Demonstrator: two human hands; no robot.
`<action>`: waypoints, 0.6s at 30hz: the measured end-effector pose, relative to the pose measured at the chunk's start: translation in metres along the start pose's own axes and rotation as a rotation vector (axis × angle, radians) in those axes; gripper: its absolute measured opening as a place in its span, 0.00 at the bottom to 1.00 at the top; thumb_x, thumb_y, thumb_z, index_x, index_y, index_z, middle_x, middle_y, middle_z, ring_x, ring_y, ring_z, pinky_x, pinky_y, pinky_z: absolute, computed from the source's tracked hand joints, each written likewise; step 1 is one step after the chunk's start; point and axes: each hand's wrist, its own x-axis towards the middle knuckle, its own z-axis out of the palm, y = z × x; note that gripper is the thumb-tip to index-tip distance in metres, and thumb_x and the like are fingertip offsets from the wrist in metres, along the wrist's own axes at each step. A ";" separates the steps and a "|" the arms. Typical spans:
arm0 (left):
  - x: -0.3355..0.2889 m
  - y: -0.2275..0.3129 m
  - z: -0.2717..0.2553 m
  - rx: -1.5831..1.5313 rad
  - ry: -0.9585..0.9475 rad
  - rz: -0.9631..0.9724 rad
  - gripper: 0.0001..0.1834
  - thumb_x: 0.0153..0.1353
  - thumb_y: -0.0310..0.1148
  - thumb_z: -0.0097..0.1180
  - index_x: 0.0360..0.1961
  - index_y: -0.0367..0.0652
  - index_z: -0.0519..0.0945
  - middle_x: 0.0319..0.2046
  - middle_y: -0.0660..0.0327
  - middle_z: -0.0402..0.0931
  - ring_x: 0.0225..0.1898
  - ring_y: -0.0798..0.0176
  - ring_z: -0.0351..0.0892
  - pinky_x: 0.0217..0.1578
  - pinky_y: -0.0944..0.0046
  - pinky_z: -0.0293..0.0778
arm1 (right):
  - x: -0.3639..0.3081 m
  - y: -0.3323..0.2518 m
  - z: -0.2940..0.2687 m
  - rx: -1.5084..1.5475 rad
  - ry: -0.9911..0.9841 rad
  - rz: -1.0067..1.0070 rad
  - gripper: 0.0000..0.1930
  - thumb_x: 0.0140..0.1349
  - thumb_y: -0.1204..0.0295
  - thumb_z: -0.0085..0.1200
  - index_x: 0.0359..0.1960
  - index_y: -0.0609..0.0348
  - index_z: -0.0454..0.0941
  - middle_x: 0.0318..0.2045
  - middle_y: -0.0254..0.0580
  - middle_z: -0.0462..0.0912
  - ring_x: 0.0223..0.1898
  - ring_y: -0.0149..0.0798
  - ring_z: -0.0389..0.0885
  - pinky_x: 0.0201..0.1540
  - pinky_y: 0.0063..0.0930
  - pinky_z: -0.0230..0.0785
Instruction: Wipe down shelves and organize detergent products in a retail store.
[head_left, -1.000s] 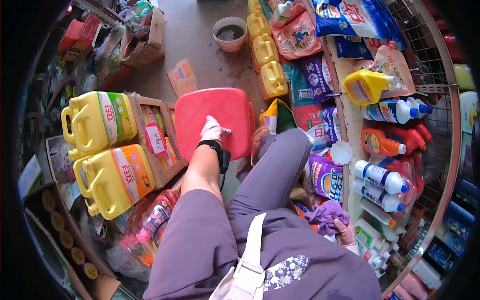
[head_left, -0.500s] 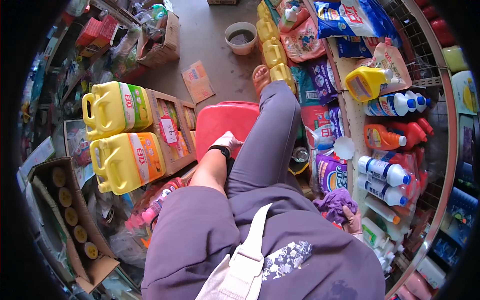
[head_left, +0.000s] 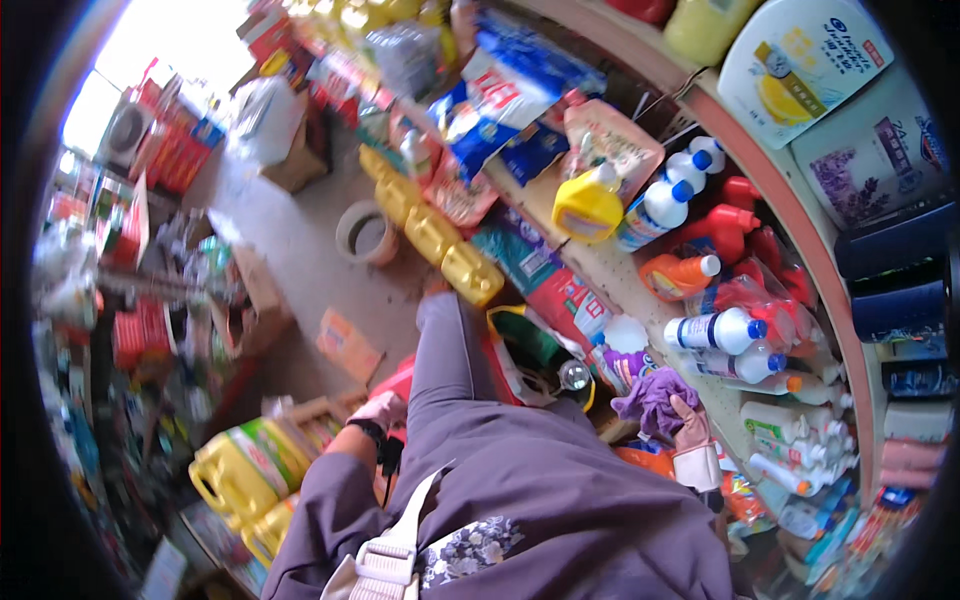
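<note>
My right hand (head_left: pixel 692 430) is closed on a crumpled purple cloth (head_left: pixel 652 402), held beside the lower edge of the shelf. Below the cloth lies an orange package (head_left: pixel 648 458), partly covered. My left hand (head_left: pixel 380 412), with a dark band at the wrist, rests against a red plastic stool (head_left: pixel 398 378). Blur and overlap hide its fingers. To its left stand yellow jugs (head_left: pixel 245 468) with labels. A bag holding a clear round-topped container (head_left: pixel 574 375) is beside my outstretched leg.
On the right, a shelf (head_left: pixel 640 295) carries a yellow bottle (head_left: pixel 588 205), an orange bottle (head_left: pixel 678 276) and white bottles with blue caps (head_left: pixel 715 330). A row of yellow jugs (head_left: pixel 430 228) lines the floor before it. A bucket (head_left: pixel 367 234) and flat cardboard (head_left: pixel 348 345) lie farther off.
My view has swung to the right and tilted, bringing more shelf into sight. My right hand, with the cloth, shows more fully. My left hand stays at the stool.
</note>
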 end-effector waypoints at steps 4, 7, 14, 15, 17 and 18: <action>0.018 0.023 -0.092 -0.087 0.102 -0.001 0.15 0.54 0.41 0.56 0.31 0.38 0.83 0.25 0.57 0.81 0.28 0.63 0.81 0.31 0.63 0.75 | 0.030 -0.045 0.109 0.260 -0.044 0.101 0.29 0.53 0.70 0.65 0.57 0.64 0.71 0.50 0.41 0.78 0.52 0.39 0.76 0.62 0.35 0.62; 0.095 0.028 -0.162 0.003 0.460 0.076 0.14 0.54 0.40 0.58 0.30 0.37 0.81 0.23 0.58 0.79 0.24 0.62 0.78 0.25 0.61 0.72 | 0.059 -0.008 0.155 0.425 -0.152 0.219 0.26 0.53 0.71 0.66 0.54 0.63 0.74 0.49 0.40 0.79 0.52 0.37 0.76 0.61 0.33 0.64; 0.141 0.218 -0.218 -0.295 0.573 1.067 0.26 0.51 0.37 0.65 0.50 0.36 0.76 0.42 0.44 0.78 0.45 0.48 0.79 0.44 0.57 0.74 | 0.079 0.033 0.226 0.354 -0.109 0.145 0.24 0.55 0.71 0.65 0.53 0.64 0.74 0.47 0.39 0.80 0.49 0.35 0.77 0.57 0.30 0.66; 0.129 0.246 -0.215 -0.312 0.441 1.277 0.28 0.51 0.38 0.67 0.51 0.34 0.74 0.42 0.43 0.78 0.47 0.48 0.78 0.47 0.57 0.73 | 0.075 0.040 0.229 0.365 -0.102 0.124 0.25 0.54 0.72 0.65 0.54 0.63 0.74 0.47 0.38 0.80 0.50 0.34 0.77 0.57 0.30 0.66; 0.124 0.274 -0.189 -0.129 0.914 1.352 0.36 0.51 0.40 0.69 0.57 0.34 0.69 0.46 0.44 0.76 0.48 0.48 0.77 0.48 0.56 0.73 | 0.057 0.047 0.232 0.372 -0.081 0.087 0.25 0.54 0.72 0.66 0.54 0.63 0.74 0.47 0.38 0.80 0.50 0.34 0.77 0.57 0.30 0.66; 0.116 0.288 -0.178 -0.198 0.850 1.345 0.37 0.50 0.41 0.69 0.57 0.33 0.69 0.47 0.44 0.76 0.49 0.48 0.77 0.49 0.56 0.72 | 0.047 0.053 0.234 0.408 -0.022 0.048 0.25 0.54 0.74 0.65 0.55 0.63 0.74 0.48 0.38 0.80 0.49 0.34 0.77 0.57 0.30 0.67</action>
